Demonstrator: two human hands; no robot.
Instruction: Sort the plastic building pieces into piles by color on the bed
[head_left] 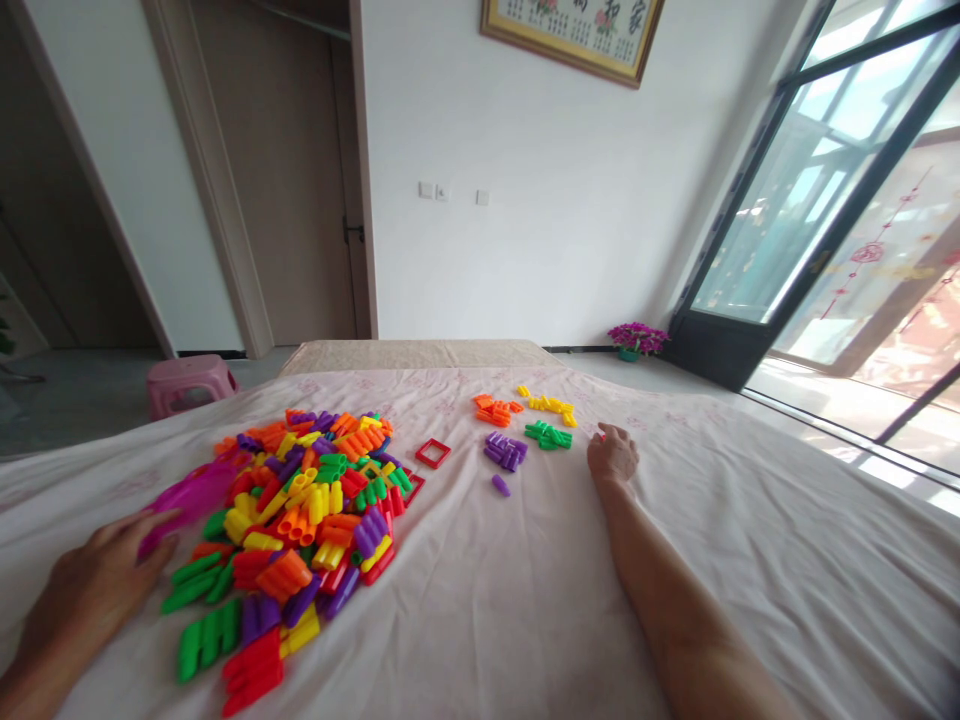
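Pale cloth [525, 620] spreads beneath a left hand [101, 575] angled inward, thumb and fingers parted at a blurred magenta item [195, 492], grip impossible to tell, then a multicoloured heap of plastic pieces [300, 500], single-colour clusters [505, 452], and a right hand [616, 455], arm outstretched, fingers curled together on a mostly hidden red piece [601, 436].

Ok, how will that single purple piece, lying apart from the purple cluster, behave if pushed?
The single purple piece looks rounded and longish, so it may roll if pushed sideways. Its smooth sheen suggests stiff, perhaps slightly slippery plastic. The wrinkled cloth beneath could slow or stop it.
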